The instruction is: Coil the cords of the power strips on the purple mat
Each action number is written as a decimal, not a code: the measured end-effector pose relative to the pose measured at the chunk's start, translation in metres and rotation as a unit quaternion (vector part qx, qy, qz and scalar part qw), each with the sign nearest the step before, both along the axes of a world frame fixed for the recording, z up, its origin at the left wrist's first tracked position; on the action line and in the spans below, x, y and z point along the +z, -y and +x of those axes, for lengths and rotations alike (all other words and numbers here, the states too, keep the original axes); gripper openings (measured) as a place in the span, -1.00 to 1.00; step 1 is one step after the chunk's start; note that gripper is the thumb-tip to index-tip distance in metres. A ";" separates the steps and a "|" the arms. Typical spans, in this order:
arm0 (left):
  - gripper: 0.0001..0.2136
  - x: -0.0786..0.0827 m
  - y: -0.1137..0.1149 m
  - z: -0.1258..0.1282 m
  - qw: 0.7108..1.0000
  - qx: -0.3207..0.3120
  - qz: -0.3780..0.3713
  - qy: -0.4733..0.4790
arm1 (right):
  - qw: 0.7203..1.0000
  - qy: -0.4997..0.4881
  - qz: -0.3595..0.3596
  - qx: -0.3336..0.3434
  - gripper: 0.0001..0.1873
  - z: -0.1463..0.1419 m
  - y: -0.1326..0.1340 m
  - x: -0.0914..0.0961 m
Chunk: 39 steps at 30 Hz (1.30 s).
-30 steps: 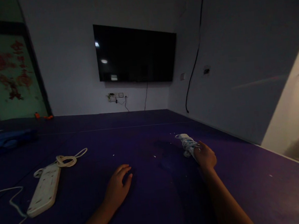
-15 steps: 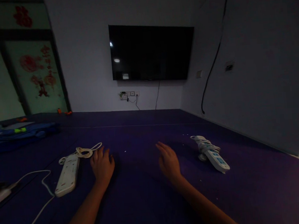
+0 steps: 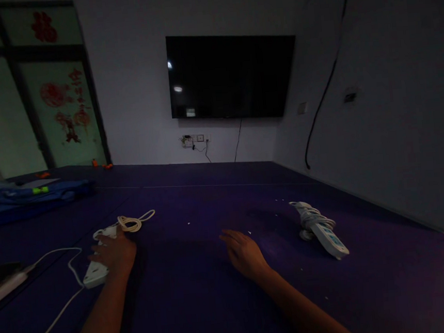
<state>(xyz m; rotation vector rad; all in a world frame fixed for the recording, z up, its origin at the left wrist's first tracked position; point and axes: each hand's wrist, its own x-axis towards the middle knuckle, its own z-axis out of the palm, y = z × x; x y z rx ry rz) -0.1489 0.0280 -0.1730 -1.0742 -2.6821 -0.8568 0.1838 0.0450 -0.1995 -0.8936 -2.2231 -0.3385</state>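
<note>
My left hand (image 3: 116, 253) lies across a white power strip (image 3: 95, 273) on the purple floor, its fingers spread over the strip's top. The hand hides the middle of the strip. A looped white cord (image 3: 131, 224) sits at the strip's far end, close to my thumb. My right hand (image 3: 245, 255) is above the floor near the middle, fingers stretched out, holding nothing. To its right and apart from it rests a second power strip (image 3: 329, 240) with blue sockets, its own cord (image 3: 312, 216) wound around one end.
At left, a dark device (image 3: 2, 276) lies by a white block (image 3: 7, 290) with a thin white cable (image 3: 58, 316). Blue cloth (image 3: 64, 191) is heaped farther back. A television (image 3: 232, 77) hangs on the far wall, and a black cable (image 3: 326, 87) dangles at right.
My left hand has moved left from bare floor onto the white power strip. My right hand has shifted slightly left. The view has turned a little to the left.
</note>
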 end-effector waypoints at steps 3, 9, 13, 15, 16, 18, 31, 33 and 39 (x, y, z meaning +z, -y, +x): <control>-0.56 0.002 0.001 -0.006 0.999 0.048 -0.007 -0.003 | 1.000 -0.008 -0.018 -0.001 -0.62 0.003 -0.003 0.000; -0.60 0.005 0.007 -0.014 0.998 0.029 -0.005 -0.062 | 0.998 -0.001 -0.064 -0.012 -0.62 0.005 -0.005 0.001; -0.57 0.009 0.008 -0.003 0.991 -0.003 0.041 -0.129 | 0.996 0.009 -0.089 -0.012 -0.61 0.004 -0.004 0.002; -0.55 0.012 0.008 0.007 0.984 -0.035 0.066 -0.159 | 0.995 0.011 -0.096 -0.009 -0.60 0.004 -0.004 0.003; -0.54 0.013 0.008 0.014 0.981 -0.050 0.075 -0.170 | 0.995 0.011 -0.098 -0.007 -0.59 0.004 -0.004 0.003; -0.54 0.015 0.007 0.026 0.973 -0.088 0.090 -0.191 | 0.995 0.009 -0.100 -0.003 -0.59 0.004 -0.004 0.003; -0.61 0.004 0.018 0.105 0.846 -0.375 0.286 -0.251 | 0.971 -0.206 0.027 -0.120 -0.57 0.014 0.002 0.018; -0.62 0.000 0.020 0.111 0.825 -0.410 0.294 -0.253 | 0.961 -0.245 0.024 -0.126 -0.57 0.019 0.004 0.024; -0.61 -0.015 0.018 0.117 0.792 -0.487 0.249 -0.271 | 0.951 -0.246 -0.135 -0.128 -0.61 0.022 -0.002 0.027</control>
